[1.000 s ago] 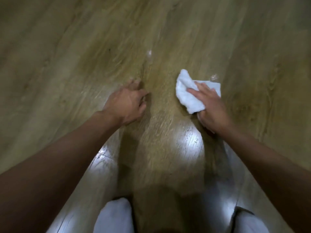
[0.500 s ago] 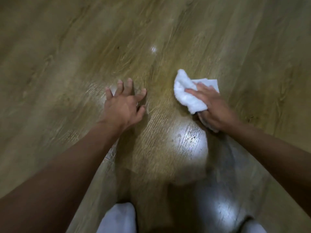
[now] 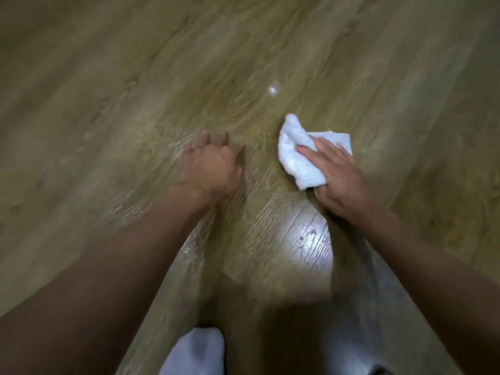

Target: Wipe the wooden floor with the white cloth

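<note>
At 6 o'clock, a white garment (image 3: 194,350) is cut off by the frame edge. The left hand (image 3: 211,169), motion-blurred, rests with loosely extended fingers on the wooden floor (image 3: 108,104). At its 3 o'clock, the right hand (image 3: 338,177) presses the white cloth (image 3: 295,158) to the floor with flat fingers. Its thumb is hidden.

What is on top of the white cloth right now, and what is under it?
The right hand lies on the white cloth, fingers flat across it. Under the cloth is the wooden floor; that patch is covered, so any dirt or wetness there cannot be seen.
</note>
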Demonstrator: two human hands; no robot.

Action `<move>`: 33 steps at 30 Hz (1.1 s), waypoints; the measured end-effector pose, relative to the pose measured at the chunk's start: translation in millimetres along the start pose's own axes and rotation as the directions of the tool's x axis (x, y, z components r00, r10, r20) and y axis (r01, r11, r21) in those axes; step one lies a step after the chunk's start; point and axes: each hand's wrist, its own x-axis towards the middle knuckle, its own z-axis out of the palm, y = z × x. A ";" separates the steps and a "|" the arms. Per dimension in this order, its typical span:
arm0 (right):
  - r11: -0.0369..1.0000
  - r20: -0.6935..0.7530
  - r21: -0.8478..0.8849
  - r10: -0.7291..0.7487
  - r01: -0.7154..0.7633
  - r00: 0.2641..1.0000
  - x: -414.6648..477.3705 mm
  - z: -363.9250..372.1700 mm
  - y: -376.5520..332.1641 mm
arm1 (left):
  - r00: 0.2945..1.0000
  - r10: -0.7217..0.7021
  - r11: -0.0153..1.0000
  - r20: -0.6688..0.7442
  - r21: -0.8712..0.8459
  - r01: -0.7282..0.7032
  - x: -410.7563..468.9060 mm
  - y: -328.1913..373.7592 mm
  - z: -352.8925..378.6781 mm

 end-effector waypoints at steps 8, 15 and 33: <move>0.997 -0.074 -0.035 0.073 -0.076 0.995 109.8 24.1 -47.6 | 1.000 -0.008 1.000 -0.028 0.003 0.008 -7.6 -8.6 6.2; 0.922 0.069 -0.016 -0.385 0.387 0.920 46.4 22.7 -17.5 | 0.992 -0.110 0.993 -0.056 0.032 0.112 -19.9 -36.2 4.3; 0.994 -0.113 0.000 0.112 -0.113 0.987 78.7 37.0 -52.0 | 0.972 -0.236 0.971 -0.005 -0.033 0.235 -29.9 -50.7 3.0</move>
